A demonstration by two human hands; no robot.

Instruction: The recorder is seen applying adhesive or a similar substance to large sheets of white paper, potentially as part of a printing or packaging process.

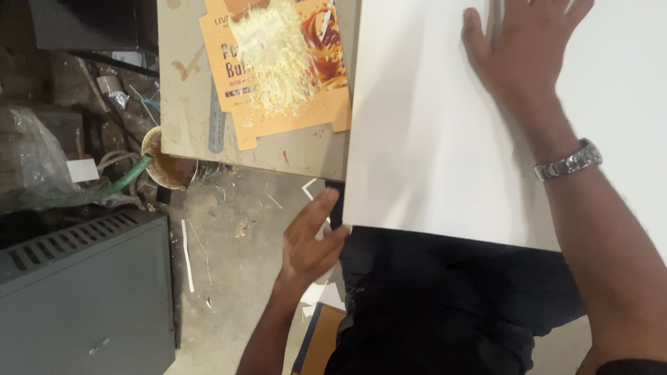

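The white sheet [445,132] is the largest thing here. It lies flat over the right part of the worktop [182,83], and its near edge hangs past the worktop edge, above the person's dark lap. Its long axis seems to run from the person away toward the top of the view, a little tilted, with the near left corner pointing down toward the floor side (the far end leaves the picture, so the full length cannot be told).

The right hand [521,48] lies on the sheet near its far part, palm down, fingers spread wide and flat. It grips nothing; it appears to press the sheet so that it does not slide. A metal watch [568,162] sits on that wrist.

The left hand [313,239] is at the near left corner of the sheet, fingers loosely open and touching the edge from the side, probably to steady or line up that overhanging corner.

To the left of the sheet, an orange flattened carton [285,104] lies on the worktop with a heap of pale shavings [274,59] on it, and a steel ruler [217,125] beside it. A grey cabinet [83,292] stands on the floor.
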